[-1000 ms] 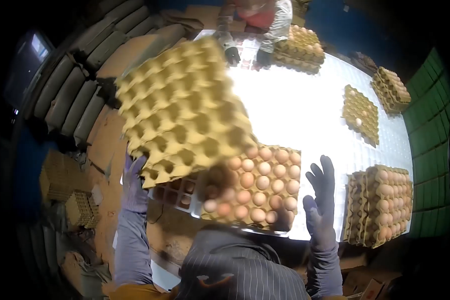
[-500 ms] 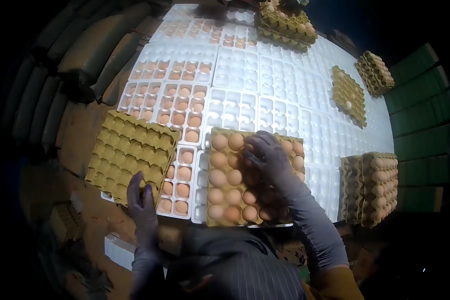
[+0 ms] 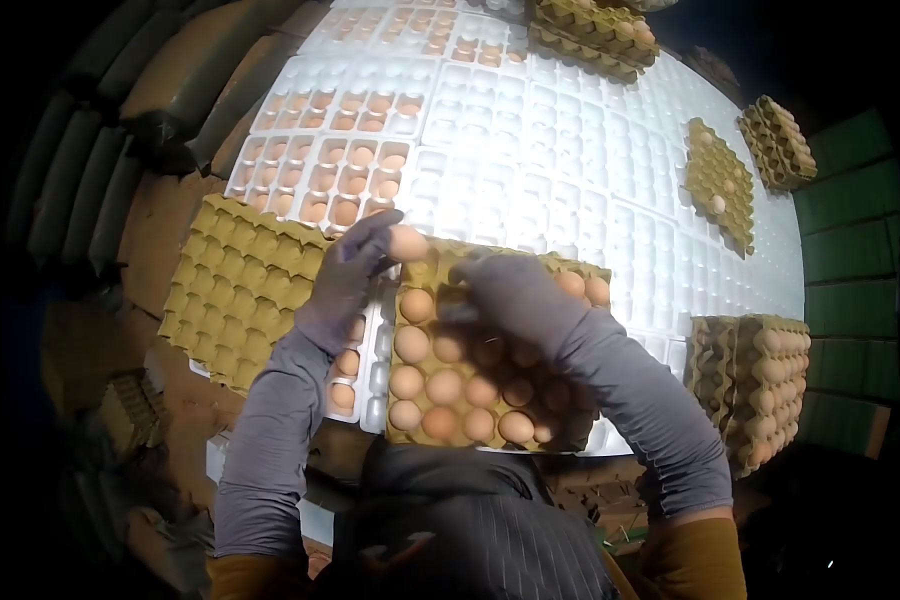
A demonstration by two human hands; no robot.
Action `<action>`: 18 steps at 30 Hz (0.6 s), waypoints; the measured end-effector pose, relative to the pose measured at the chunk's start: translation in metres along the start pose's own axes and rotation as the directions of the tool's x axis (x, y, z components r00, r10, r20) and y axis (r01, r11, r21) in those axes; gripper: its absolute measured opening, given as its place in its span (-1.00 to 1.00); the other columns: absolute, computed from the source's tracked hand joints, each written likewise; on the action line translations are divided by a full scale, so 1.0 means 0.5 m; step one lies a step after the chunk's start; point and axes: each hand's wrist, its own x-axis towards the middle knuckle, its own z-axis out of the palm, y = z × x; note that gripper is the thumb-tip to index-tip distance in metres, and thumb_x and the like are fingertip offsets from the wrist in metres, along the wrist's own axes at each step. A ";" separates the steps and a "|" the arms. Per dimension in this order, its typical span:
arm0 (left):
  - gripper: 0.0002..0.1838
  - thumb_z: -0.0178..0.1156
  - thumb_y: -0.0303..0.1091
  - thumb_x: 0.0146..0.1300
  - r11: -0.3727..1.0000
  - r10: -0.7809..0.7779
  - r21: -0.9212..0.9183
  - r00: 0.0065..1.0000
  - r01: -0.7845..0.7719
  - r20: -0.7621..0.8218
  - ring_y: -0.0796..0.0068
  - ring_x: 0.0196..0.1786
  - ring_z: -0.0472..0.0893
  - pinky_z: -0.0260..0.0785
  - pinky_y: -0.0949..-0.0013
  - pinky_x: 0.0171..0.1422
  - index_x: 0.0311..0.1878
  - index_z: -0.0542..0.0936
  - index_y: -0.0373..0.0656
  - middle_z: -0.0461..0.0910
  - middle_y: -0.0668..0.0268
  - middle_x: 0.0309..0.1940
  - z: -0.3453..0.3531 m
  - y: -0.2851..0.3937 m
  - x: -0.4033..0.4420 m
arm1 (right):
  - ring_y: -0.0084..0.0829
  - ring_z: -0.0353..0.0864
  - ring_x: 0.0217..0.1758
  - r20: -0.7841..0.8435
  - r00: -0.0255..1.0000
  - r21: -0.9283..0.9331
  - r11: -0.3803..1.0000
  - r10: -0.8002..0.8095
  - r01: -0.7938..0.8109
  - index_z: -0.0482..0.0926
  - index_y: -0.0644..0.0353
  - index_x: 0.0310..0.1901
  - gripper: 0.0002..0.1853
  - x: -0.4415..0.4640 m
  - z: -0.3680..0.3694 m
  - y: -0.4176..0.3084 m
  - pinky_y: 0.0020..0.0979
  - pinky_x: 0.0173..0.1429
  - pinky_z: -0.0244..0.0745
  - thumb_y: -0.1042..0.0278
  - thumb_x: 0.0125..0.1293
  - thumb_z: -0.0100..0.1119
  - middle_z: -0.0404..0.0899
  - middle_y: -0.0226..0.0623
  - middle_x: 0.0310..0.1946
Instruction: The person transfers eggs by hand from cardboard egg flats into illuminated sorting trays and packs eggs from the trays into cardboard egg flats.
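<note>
Gloved in grey, my left hand (image 3: 348, 278) grips a brown egg (image 3: 407, 243) at its fingertips, above the back left corner of a full-size pulp tray (image 3: 432, 262) of eggs. My right hand (image 3: 515, 297) reaches over the back of the same tray with its fingers bent down; they are blurred, and whether they hold an egg is hidden. Brown eggs fill the tray's front rows. An empty yellow pulp tray (image 3: 235, 285) lies to the left of my left hand, over white plastic trays.
White plastic trays (image 3: 475, 110) cover the table, several at the left holding eggs. Stacked egg trays stand at the right (image 3: 750, 385), back right (image 3: 778, 142) and back (image 3: 595, 35). A pulp tray with few eggs (image 3: 720, 185) lies at the right. Dark sacks (image 3: 80, 190) are piled left.
My left hand has left the empty pulp tray, which now lies at the left, and has taken an egg. My right hand has stayed over the egg tray, shifting slightly.
</note>
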 end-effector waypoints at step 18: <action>-0.53 0.26 -0.10 0.37 0.641 -0.036 0.760 0.984 -0.111 0.174 0.14 0.11 0.62 0.52 0.17 0.20 0.26 0.52 -0.09 0.42 0.13 0.18 -0.002 -0.016 -0.077 | -0.03 0.55 0.17 0.079 0.997 -0.179 0.984 0.008 0.006 0.67 0.11 -0.05 -0.75 -0.062 0.014 -0.071 -0.18 0.06 0.60 0.17 0.37 0.20 0.48 -0.26 0.18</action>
